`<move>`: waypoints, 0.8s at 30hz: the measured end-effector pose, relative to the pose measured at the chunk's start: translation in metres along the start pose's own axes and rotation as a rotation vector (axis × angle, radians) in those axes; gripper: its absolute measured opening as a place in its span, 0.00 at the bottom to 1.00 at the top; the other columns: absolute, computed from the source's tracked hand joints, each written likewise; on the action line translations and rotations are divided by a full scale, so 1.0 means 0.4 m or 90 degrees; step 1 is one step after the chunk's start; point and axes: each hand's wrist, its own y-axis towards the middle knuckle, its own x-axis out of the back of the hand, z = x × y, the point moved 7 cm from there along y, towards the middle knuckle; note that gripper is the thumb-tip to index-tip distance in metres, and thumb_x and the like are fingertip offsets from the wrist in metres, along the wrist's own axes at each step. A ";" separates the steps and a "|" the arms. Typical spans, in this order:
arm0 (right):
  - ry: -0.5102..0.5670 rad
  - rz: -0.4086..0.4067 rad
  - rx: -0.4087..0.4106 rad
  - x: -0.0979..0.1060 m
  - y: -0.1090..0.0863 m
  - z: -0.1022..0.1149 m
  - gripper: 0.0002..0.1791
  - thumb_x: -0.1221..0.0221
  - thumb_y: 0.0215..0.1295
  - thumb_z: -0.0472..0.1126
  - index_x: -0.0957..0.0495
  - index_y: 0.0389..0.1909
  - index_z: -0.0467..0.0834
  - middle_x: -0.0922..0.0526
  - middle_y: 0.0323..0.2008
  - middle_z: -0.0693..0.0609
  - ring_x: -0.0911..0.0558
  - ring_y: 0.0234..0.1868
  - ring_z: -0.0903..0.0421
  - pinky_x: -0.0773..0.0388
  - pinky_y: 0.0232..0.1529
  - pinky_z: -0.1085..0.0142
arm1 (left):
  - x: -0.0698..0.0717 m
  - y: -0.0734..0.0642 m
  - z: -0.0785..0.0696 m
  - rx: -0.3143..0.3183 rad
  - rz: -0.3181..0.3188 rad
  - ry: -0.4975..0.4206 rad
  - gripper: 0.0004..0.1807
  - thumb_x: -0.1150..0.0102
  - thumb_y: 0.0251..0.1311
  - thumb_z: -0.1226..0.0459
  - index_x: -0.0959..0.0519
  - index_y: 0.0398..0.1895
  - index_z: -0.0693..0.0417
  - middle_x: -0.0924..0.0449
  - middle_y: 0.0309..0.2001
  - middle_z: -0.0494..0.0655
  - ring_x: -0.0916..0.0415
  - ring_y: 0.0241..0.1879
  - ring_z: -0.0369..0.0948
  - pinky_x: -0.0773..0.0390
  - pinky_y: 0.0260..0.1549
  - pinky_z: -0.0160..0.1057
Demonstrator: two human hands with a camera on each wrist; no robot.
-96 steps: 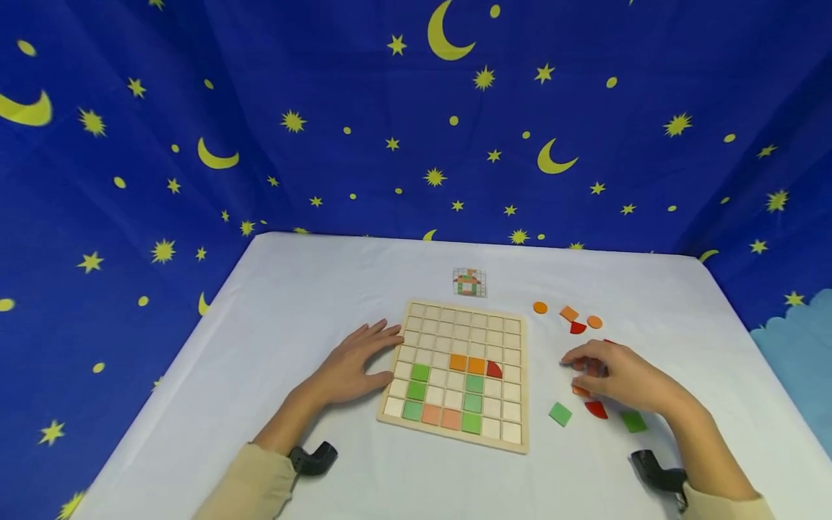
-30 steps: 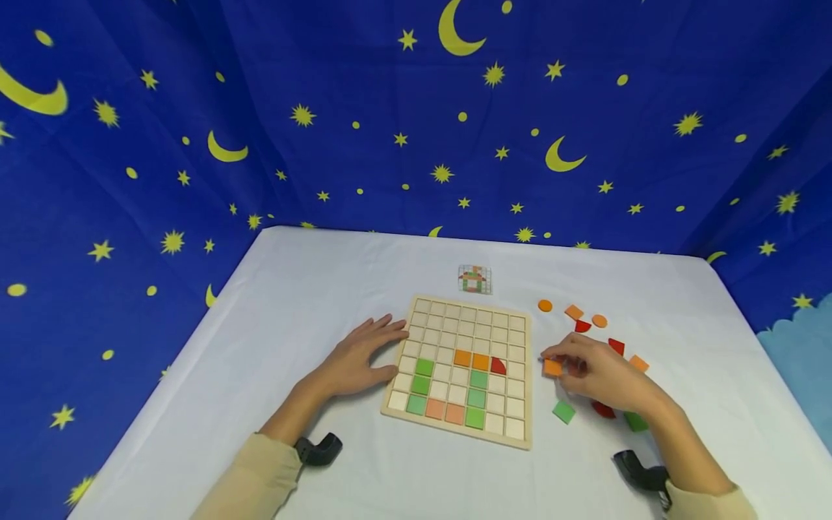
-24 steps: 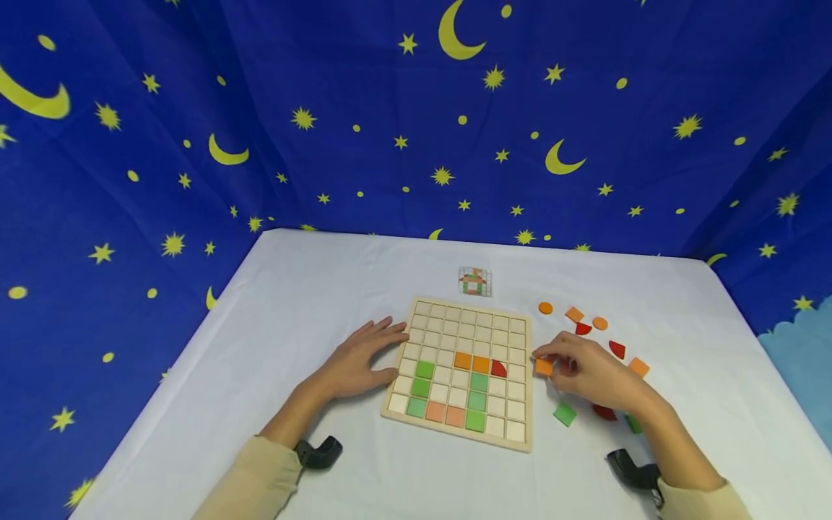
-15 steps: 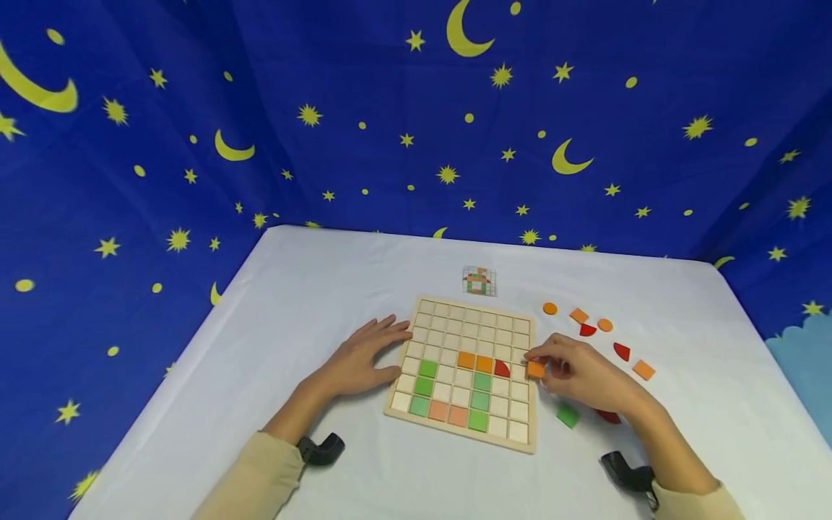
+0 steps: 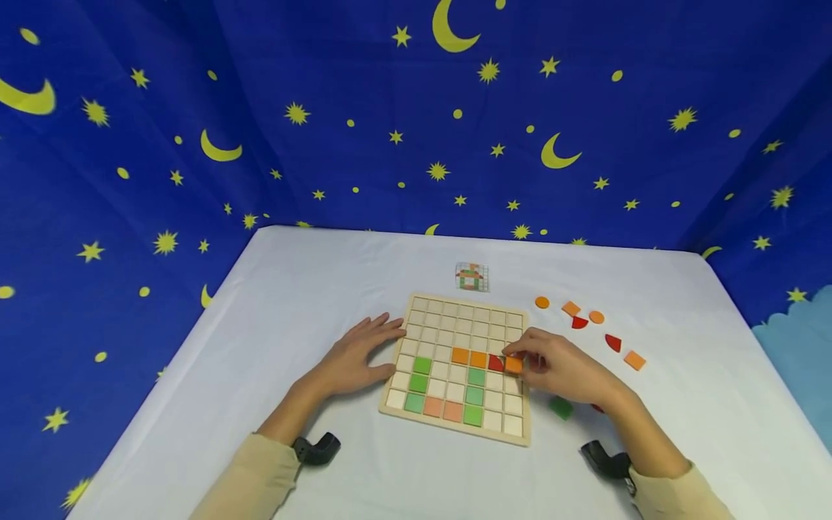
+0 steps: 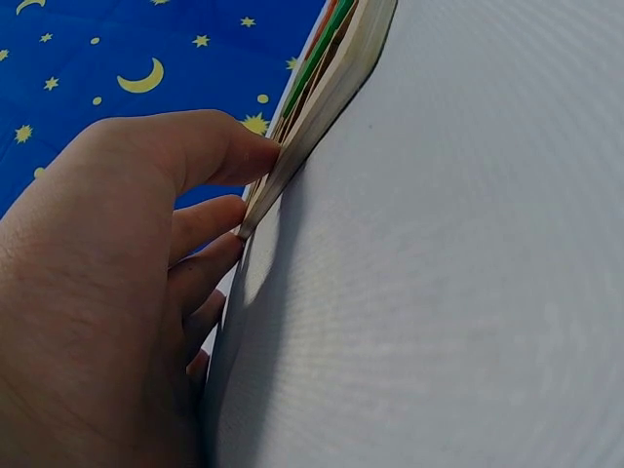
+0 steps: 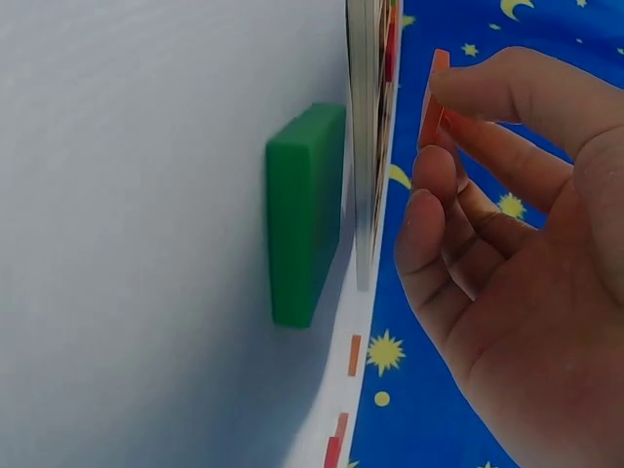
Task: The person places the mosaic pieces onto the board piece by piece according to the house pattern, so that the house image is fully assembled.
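Note:
My right hand (image 5: 565, 368) pinches an orange square tile (image 5: 513, 365) between thumb and fingertips, over the right column of the wooden grid board (image 5: 492, 420). A red quarter-circle tile (image 5: 496, 362) lies in the cell just left of it. In the right wrist view the orange tile (image 7: 435, 97) is held on edge, above the table. My left hand (image 5: 354, 361) has its fingers extended, thumb and fingertips touching the board's left edge (image 6: 331, 97). Green, pink and orange square tiles fill several other cells.
A small pattern card (image 5: 471, 276) lies behind the board. Right of the board are loose pieces: orange circles (image 5: 542, 302), orange squares (image 5: 635, 360), red quarter-circles (image 5: 613, 343) and a green square (image 5: 561, 407) near my right wrist. A starry blue cloth hangs behind the table.
My right hand has moved left from the loose pieces to over the board's right column, bringing the orange square tile along. The left hand stays at the board's left edge.

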 end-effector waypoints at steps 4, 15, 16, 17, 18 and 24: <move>0.002 0.000 -0.002 -0.003 0.008 0.005 0.20 0.36 0.53 0.35 0.19 0.50 0.50 0.24 0.37 0.59 0.26 0.34 0.58 0.27 0.30 0.70 | 0.002 0.000 0.001 0.001 -0.002 0.000 0.32 0.40 0.59 0.51 0.31 0.68 0.44 0.41 0.71 0.38 0.54 0.73 0.42 0.57 0.71 0.45; -0.015 0.001 0.014 -0.015 0.028 0.041 0.21 0.39 0.54 0.35 0.19 0.51 0.47 0.24 0.37 0.60 0.26 0.32 0.59 0.26 0.30 0.70 | -0.010 0.002 0.003 -0.002 -0.002 -0.003 0.32 0.39 0.58 0.51 0.31 0.67 0.44 0.41 0.71 0.37 0.54 0.72 0.41 0.57 0.71 0.44; -0.018 0.002 0.014 -0.016 0.033 0.044 0.21 0.39 0.54 0.35 0.19 0.51 0.48 0.24 0.37 0.60 0.26 0.32 0.60 0.27 0.29 0.70 | -0.009 0.001 0.004 -0.001 -0.003 -0.004 0.32 0.39 0.58 0.51 0.31 0.67 0.44 0.41 0.71 0.37 0.54 0.72 0.41 0.57 0.71 0.44; -0.020 0.004 0.014 -0.018 0.038 0.047 0.21 0.38 0.54 0.36 0.19 0.51 0.48 0.25 0.37 0.60 0.26 0.32 0.60 0.27 0.29 0.70 | -0.009 0.001 0.005 0.001 -0.002 -0.004 0.32 0.40 0.59 0.51 0.31 0.68 0.44 0.41 0.71 0.37 0.54 0.73 0.41 0.57 0.71 0.44; -0.021 0.006 0.014 -0.020 0.043 0.050 0.21 0.38 0.54 0.37 0.19 0.52 0.48 0.25 0.37 0.60 0.27 0.32 0.60 0.27 0.29 0.70 | -0.009 0.001 0.006 0.003 -0.003 -0.004 0.32 0.40 0.58 0.51 0.31 0.68 0.44 0.41 0.71 0.37 0.54 0.73 0.41 0.57 0.71 0.44; -0.024 0.009 0.010 -0.033 0.060 0.062 0.19 0.35 0.56 0.40 0.19 0.51 0.50 0.25 0.37 0.60 0.27 0.31 0.58 0.28 0.28 0.69 | -0.007 -0.001 0.007 0.007 -0.004 0.000 0.32 0.39 0.58 0.51 0.31 0.67 0.44 0.41 0.71 0.37 0.55 0.73 0.40 0.57 0.71 0.43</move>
